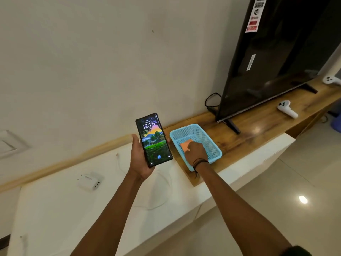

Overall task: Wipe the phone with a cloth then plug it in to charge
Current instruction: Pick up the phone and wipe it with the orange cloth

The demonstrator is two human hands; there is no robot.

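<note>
My left hand [140,161] holds a black phone [153,139] upright above the white counter, its lit screen showing 12:25. Inside a light blue plastic basket [214,145], my right hand [196,151] rests on a folded orange cloth [184,145], fingers down on it; whether they grip it is hidden by the back of the hand. A white charger brick [90,181] lies on the counter to the left. Its thin white cable [121,163] trails across the white surface, with the plug end [117,154] near the wall.
A large black TV [276,58] stands on the wooden shelf [258,130] to the right, a black cord [212,102] behind it. Two white controllers [287,108] [330,79] lie beside the TV. A wall switch plate [7,145] is at far left.
</note>
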